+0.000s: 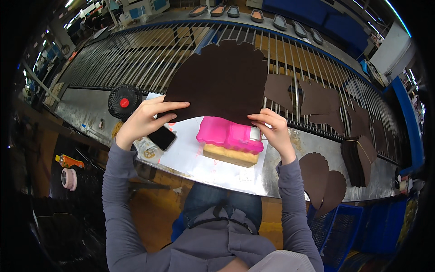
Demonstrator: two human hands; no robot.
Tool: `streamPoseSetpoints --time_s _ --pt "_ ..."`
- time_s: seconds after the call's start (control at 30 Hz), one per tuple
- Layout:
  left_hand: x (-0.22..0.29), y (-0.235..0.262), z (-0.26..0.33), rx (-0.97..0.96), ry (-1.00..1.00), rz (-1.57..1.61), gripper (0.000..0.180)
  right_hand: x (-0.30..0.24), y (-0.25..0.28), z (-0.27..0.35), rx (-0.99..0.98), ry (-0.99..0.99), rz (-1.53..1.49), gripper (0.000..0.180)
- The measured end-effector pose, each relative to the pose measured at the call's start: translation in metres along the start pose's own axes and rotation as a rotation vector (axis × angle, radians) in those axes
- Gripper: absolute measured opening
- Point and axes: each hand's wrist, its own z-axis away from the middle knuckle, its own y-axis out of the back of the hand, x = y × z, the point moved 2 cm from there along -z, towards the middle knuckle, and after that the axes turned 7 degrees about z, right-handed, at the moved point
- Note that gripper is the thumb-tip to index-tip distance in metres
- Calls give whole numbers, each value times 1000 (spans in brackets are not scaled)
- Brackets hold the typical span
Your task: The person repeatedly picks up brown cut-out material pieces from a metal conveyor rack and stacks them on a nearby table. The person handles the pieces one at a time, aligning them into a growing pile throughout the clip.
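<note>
The left hand [144, 119] pinches the lower left edge of a big dark brown sheet [220, 79], thumb on the near face and fingers folded behind it. The right hand [273, 129] pinches the lower right edge in the same way, thumb on top. Together the two hands hold the sheet up above the metal bench [86, 111], tilted toward the camera. The sheet is thin, matte and flexible, like suede or felt, rounded at the top with a scalloped edge.

Just below the sheet sits one bright pink plastic block [228, 135] with a glossy, ribbed top, resting on one tan slab [230, 155] that looks like sponge or wood; which, I cannot tell. Both lie on a white paper sheet [190, 156] spread over the bench. Beside the left hand is one black phone [161, 137], smooth and glassy, and behind it one small black round fan [124, 101] with a red centre.

Past the bench runs a rack of thin metal bars [149, 56]. On its right part lie several flat brown cut pieces [319, 97] of the same matte material; at least four show. By the right elbow, two more scalloped brown pieces [322, 179] hang over the bench edge, next to one stack of dark sheets [358, 158]. On the far belt, seven shoe soles [257, 16] stand in a row. At lower left lies one pink tape roll [69, 178].
</note>
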Motion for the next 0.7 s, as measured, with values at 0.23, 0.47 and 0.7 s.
streamPoseSetpoints --time_s 0.23,0.47,0.7 --pt "-9 -13 -2 -12 -32 52 42 13 0 12 44 31 127 26" --pt "-4 -36 -21 -156 42 67 40 27 21 41 120 -45 230 25" --pt "3 -77 -59 -256 -92 13 46 55 29 93 209 -239 183 20"
